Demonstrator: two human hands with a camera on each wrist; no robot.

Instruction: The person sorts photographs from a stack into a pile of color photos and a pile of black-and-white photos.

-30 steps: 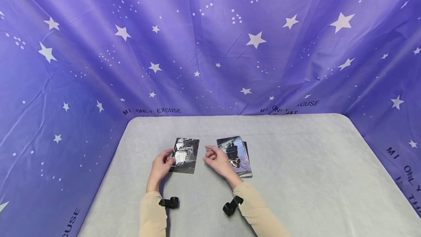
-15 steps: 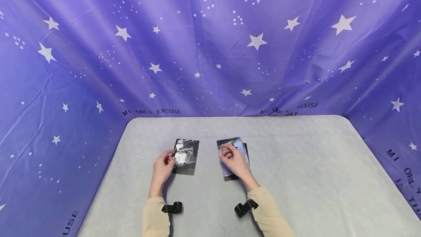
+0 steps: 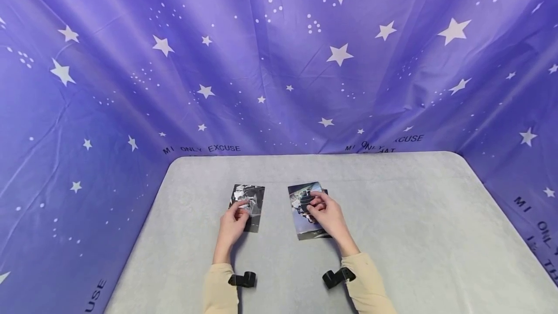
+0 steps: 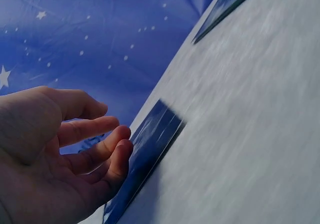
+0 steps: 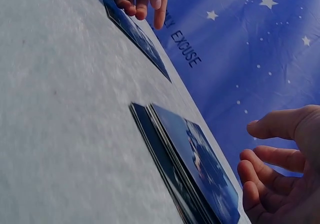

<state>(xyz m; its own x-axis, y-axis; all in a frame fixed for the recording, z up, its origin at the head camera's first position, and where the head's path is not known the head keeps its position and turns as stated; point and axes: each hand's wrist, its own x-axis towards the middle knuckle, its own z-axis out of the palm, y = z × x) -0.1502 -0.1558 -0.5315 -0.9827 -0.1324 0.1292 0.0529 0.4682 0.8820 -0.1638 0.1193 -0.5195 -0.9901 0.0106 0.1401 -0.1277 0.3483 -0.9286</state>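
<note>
A dark glossy photo print lies on the left of the table's middle. My left hand hovers over its near left part, fingers loosely bent and holding nothing, as the left wrist view confirms. To the right is a stack of photo prints, its layered edges showing in the right wrist view; the top print has a dark shape on a pale blue ground. Over this stack's right side is my right hand, its fingers softly curved, thumb apart from them, with nothing between. Lower prints stick out unevenly beneath the top one.
A light grey table carries both sets of prints, with a strip of bare surface between them. Purple cloth with white stars hangs behind and along the sides. Each wrist wears a black camera mount over a beige sleeve.
My right hand has moved right, from the gap between the prints to over the right stack. My left hand has shifted right, from the left print's edge to over it.
</note>
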